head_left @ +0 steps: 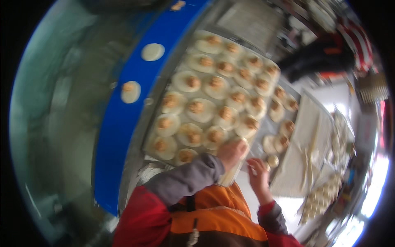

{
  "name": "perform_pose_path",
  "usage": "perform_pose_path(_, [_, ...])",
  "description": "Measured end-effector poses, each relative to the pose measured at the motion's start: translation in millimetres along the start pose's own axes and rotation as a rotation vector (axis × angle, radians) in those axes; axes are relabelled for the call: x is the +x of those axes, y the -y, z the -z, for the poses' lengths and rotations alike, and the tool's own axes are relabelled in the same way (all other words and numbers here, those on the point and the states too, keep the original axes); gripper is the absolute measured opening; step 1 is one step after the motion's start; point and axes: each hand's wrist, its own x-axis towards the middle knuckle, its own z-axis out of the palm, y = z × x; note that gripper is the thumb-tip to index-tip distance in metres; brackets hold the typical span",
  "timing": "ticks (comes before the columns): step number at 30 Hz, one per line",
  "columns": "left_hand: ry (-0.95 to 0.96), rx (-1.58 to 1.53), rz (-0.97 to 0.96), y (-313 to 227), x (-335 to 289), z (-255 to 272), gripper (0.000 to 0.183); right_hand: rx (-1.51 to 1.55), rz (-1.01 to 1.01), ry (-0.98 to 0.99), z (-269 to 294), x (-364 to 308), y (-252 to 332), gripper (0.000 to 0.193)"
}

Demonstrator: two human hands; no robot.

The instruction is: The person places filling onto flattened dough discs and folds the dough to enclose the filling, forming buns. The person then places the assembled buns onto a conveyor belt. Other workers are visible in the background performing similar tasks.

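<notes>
A metal tray [263, 133] holds several flat dough rounds, each with a dab of orange-brown filling [196, 107]. My left hand [230, 153] is at the tray's near edge, fingers curled over a pale dough round [230, 176] that hangs below it. My right hand [259, 175] is just to the right, fingers bent toward the same dough. The blur hides its grip. A small folded dumpling [272, 160] lies beside my right hand on the tray.
A blue conveyor belt [123, 136] runs along the tray's left side, carrying two dough rounds [152, 52] [131, 92]. To the right lies a white cloth [304, 144], and beyond it rows of folded dumplings [323, 193]. Another person stands at the upper right [325, 57].
</notes>
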Motion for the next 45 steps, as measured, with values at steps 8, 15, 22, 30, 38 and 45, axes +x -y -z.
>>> perform_pose_path(8, [-0.654, -0.126, -0.155, 58, -102, 125, 0.039, 0.161, 0.119, 0.012, -8, 118, 66, 0.02])
perform_pose_path(15, [-1.171, 0.43, 0.643, 260, -249, 207, 0.037, 0.091, 0.585, 0.347, -225, 292, 233, 0.036])
perform_pose_path(22, [-1.067, 0.421, 0.705, 292, -329, 175, 0.025, -0.426, 0.315, 0.456, -364, 306, 298, 0.052])
perform_pose_path(30, [-0.823, -0.252, 0.85, 304, -434, 165, 0.046, 0.324, 0.186, 0.563, -348, 255, 294, 0.024])
perform_pose_path(38, [-1.089, -0.366, 0.983, 269, -485, 109, 0.054, 0.233, 0.773, -0.087, -290, 392, 312, 0.021])
perform_pose_path(45, [-1.095, -0.418, 1.168, 252, -555, 74, 0.05, -0.223, 1.268, 0.356, -383, 362, 281, 0.033])
